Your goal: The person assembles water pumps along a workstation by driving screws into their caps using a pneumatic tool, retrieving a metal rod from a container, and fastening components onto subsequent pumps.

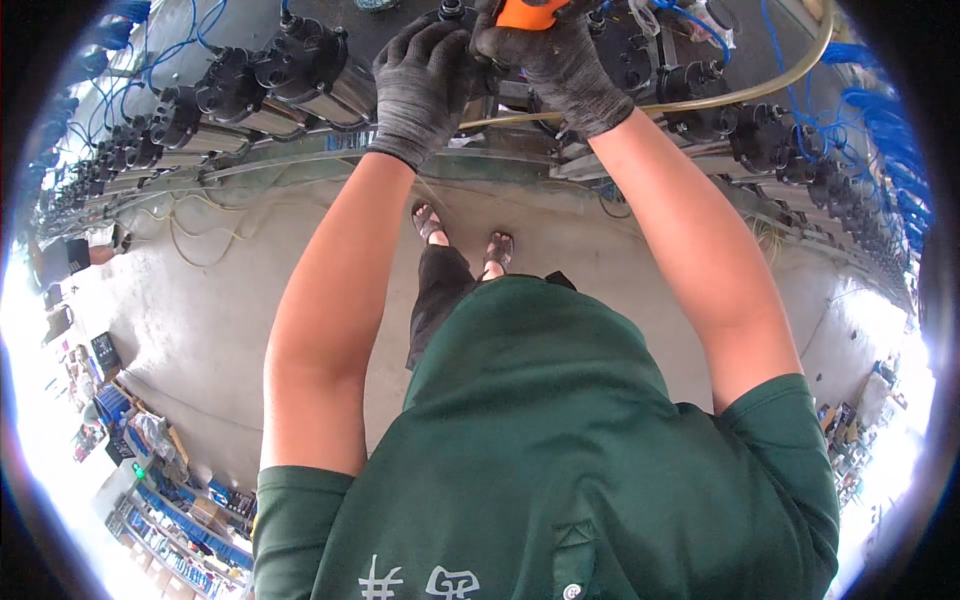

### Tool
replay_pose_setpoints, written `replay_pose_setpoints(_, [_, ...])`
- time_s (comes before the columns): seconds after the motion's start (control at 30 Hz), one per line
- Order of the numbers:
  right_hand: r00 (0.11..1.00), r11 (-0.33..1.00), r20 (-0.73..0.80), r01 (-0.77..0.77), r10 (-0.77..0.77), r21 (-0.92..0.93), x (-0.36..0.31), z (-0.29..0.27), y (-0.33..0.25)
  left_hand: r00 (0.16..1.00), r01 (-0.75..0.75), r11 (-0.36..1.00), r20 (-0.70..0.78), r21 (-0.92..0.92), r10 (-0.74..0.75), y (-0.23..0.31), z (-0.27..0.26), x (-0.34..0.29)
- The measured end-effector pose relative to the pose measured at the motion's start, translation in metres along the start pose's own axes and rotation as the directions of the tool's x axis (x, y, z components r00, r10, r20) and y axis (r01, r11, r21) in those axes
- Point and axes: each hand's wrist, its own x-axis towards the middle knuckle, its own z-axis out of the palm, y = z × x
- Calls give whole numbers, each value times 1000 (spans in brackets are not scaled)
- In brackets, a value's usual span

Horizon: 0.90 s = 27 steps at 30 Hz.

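Observation:
Both my hands wear grey knitted gloves and work at the top edge, in a row of steel cylinders with black caps. My left hand [425,85] curls its fingers over a dark capped cylinder, where a black fitting [452,10] sticks up by the fingertips. Close beside it, my right hand [565,70] is closed around an orange-and-black hand tool [530,13]. The picture's edge cuts off much of that tool, and its working end is hidden. Left of my left hand, a large black-capped cylinder [305,60] leans in the row.
A yellowish hose [760,88] arcs from under my right wrist to the upper right. Blue cables [890,150] hang at both sides. A metal rail [270,160] runs below the cylinders. Thin tubing [200,262] lies on the floor at left. Shelves with goods [190,530] stand lower left.

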Motion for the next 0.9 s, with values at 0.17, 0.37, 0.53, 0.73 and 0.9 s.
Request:
replay_pose_setpoints(0.17, [996,988,41,-88,83,130,7,11,22,999,-28,1000,-38,-14,28,1,3,3])
replay_pose_setpoints(0.37, [988,990,71,-140,140,-7,13,9,6,1000,4,998,-23,-67,-5,2,0,3])
replay_pose_setpoints(0.53, [994,992,49,-102,99,72,13,9,1,1000,14,999,-8,-53,-15,-2,3,1])
replay_pose_setpoints(0.73, [975,925,-123,-128,183,359,10,28,-6,1000,-2,1000,9,-20,2,-5,6,1])
replay_pose_setpoints(0.9, [995,994,-84,-68,61,-84,4,14,-6,999,13,999,-48,-38,-15,1,8,0])
